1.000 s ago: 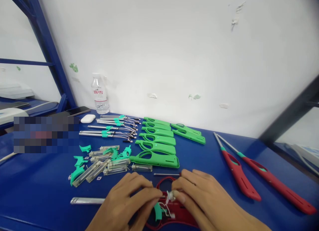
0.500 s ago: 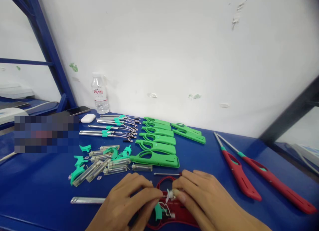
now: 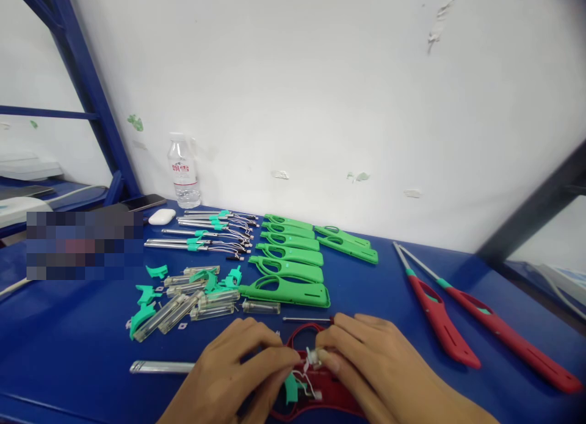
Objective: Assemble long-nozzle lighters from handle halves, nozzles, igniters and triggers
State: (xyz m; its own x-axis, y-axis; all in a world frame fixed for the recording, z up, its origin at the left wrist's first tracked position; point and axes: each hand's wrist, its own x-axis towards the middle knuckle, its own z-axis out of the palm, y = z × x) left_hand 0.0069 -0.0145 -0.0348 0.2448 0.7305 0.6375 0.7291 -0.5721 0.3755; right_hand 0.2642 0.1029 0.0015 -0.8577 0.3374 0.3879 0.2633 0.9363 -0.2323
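Note:
Over a red lighter shell (image 3: pixel 336 392), my right hand (image 3: pixel 366 357) is closed around a small clear fuel tank with a white valve (image 3: pixel 313 357) at its end. My left hand (image 3: pixel 247 357) pinches beside that valve; whatever lies between its fingertips is too small to make out. A teal trigger (image 3: pixel 291 388) and a white wire (image 3: pixel 310 384) lie in the shell below the fingers. From under my left hand a metal lighter tube (image 3: pixel 160 367) sticks out to the left. A thin screwdriver (image 3: pixel 306 319) lies behind the hands, its handle end partly hidden by my right hand.
Green lighter shells (image 3: pixel 293 256) lie in a stack-like row. To their left are metal tubes with wires (image 3: pixel 183 243), above loose clear tanks (image 3: pixel 160 319) and teal triggers (image 3: pixel 143 319). Two red lighters (image 3: pixel 442 320) lie right. A water bottle (image 3: pixel 184 174) stands by the wall.

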